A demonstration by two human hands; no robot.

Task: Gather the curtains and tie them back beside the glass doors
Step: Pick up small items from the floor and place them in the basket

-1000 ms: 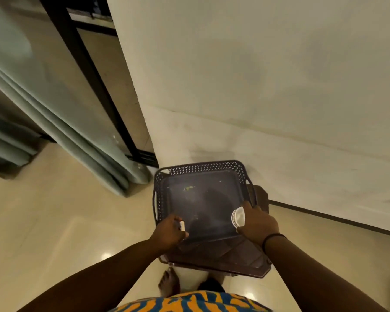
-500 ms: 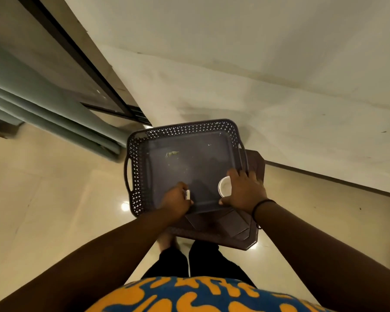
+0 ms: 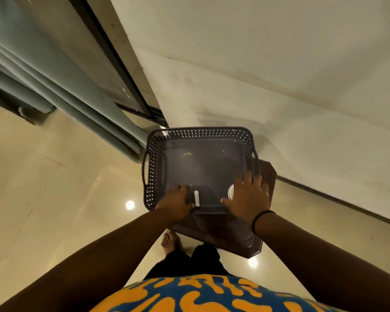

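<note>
Hanging at upper left beside the glass door, grey-green curtains reach the floor. Left hand grips the perforated basket; right hand, fingers spread, rests on its rim over a white lid.

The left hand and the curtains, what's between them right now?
In the head view, the perforated wall and side handle of the dark basket lie between the left hand and the curtains; beyond that there is only bare floor.
</note>
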